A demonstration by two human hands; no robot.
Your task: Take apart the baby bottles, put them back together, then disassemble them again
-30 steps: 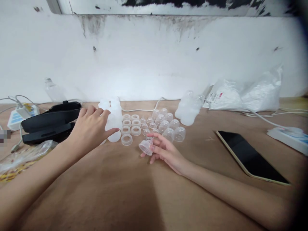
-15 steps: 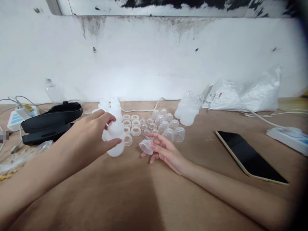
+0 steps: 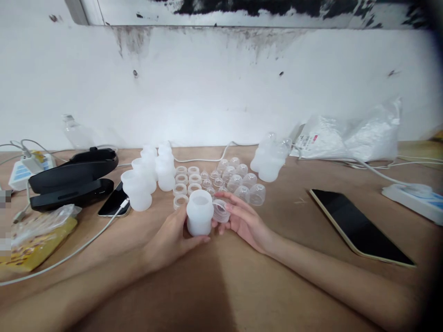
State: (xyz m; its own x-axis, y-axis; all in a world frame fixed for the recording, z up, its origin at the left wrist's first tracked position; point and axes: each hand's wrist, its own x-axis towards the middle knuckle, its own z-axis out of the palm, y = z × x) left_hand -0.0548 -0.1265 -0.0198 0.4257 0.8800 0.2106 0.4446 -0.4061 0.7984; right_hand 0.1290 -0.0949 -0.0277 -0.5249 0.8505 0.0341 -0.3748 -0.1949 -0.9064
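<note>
My left hand is wrapped round a white, wide-mouthed baby bottle, which stands upright with its top uncovered. Close against its right side, my right hand grips a clear screw-threaded bottle collar, tilted so that its ring faces the bottle. Whether a nipple sits in that collar is hidden by the fingers. Behind the hands lie several loose rings in rows, small clear nipples, and clear domed caps. More open white bottles stand to the left.
Capped bottles stand at the back right, beside a white plastic bag. A phone lies at right near a power strip. At left are a black case, another phone, a cable and a yellow packet.
My left hand has brought a white bottle from the left group to the middle, beside the collar. My right hand has stayed nearly in place, turning the collar more upright.
</note>
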